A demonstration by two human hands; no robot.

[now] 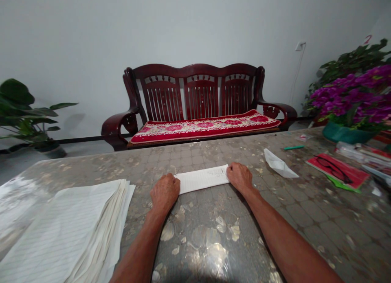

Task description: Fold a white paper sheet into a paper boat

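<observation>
A sheet of lined white paper (203, 179), folded into a long narrow strip, stretches between my two hands just over the patterned tabletop (195, 226). My left hand (165, 190) is closed on the strip's left end. At its right end, my right hand (240, 176) grips the paper with curled fingers. Some faint writing shows near the right end of the strip. The fingertips of both hands are partly hidden behind the knuckles. To the right of my right hand lies a folded white paper boat (279, 165).
At left lies a thick stack of lined paper (70, 226). On the right are a green pen (293, 148), a red booklet (357, 173) with dark-framed glasses (332, 169) on it, and purple flowers (351, 91) in a teal pot (348, 132). A wooden bench (200, 97) stands beyond the table.
</observation>
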